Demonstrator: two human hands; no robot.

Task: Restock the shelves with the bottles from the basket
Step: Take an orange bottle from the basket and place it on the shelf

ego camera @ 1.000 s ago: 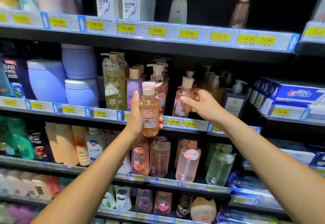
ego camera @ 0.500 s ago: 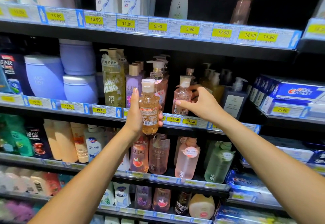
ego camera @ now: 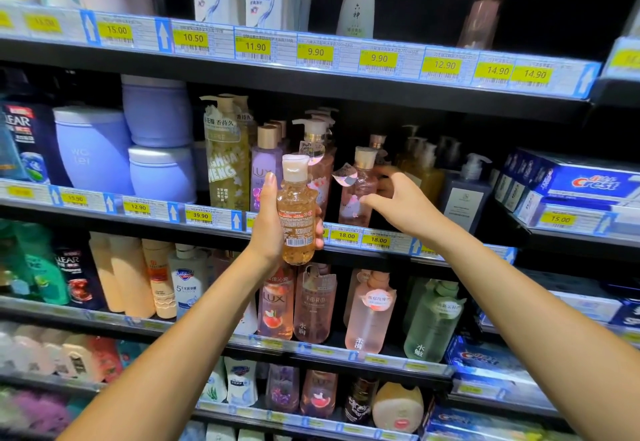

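My left hand (ego camera: 268,229) grips a small amber bottle (ego camera: 297,219) with a beige flip cap, upright, in front of the second shelf's price rail (ego camera: 346,236). Its barcode label faces me. To the right, a pink bottle (ego camera: 356,195) with a beige cap stands on that shelf above an 18.00 tag. My right hand (ego camera: 398,203) is at this bottle's right side, fingers loosely spread, thumb tip at its lower front. No basket is in view.
Pump bottles (ego camera: 313,160) crowd the shelf behind the amber bottle, and a dark pump bottle (ego camera: 465,195) stands to the right. Lilac tubs (ego camera: 93,153) fill the left. Crest boxes (ego camera: 571,184) sit far right. Further shelves run above and below.
My right hand held the pink bottle around its neck and body; now its fingers have opened and drawn slightly right. The left hand with the amber bottle has stayed at the rail.
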